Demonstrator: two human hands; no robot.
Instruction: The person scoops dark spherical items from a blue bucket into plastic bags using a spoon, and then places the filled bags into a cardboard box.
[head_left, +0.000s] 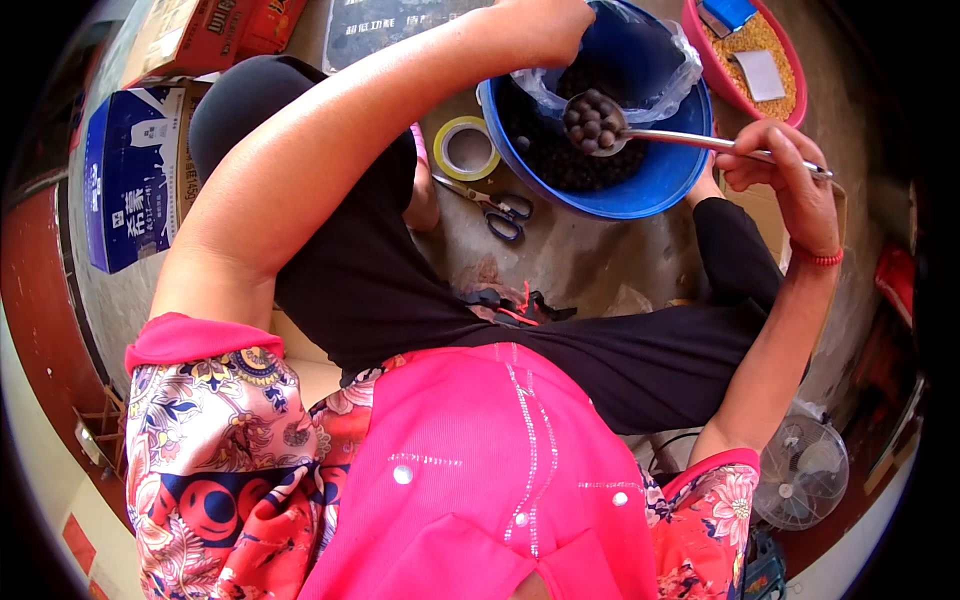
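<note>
My right hand (787, 169) grips the handle of a metal spoon (675, 136), held level over a blue plastic bucket (517, 165). Several dark brown balls (595, 120) fill the spoon's bowl. Many more small dark balls (570, 169) lie inside the bucket. My left hand (547, 30) is closed at the edge of a clear plastic bag (679, 64), which hangs with its mouth spread inside the bucket; the fingertips are hidden. Behind the spoon, dark contents show at the bag's mouth, and I cannot tell how many balls it holds.
Clear tape on a yellow-rimmed roll (466, 148) and scissors (499, 210) lie on the floor by the bucket. A pink basin (796, 82) of yellow grains holds a blue box (726, 13). Cartons (139, 180) stand at the left, a fan (801, 472) at the lower right.
</note>
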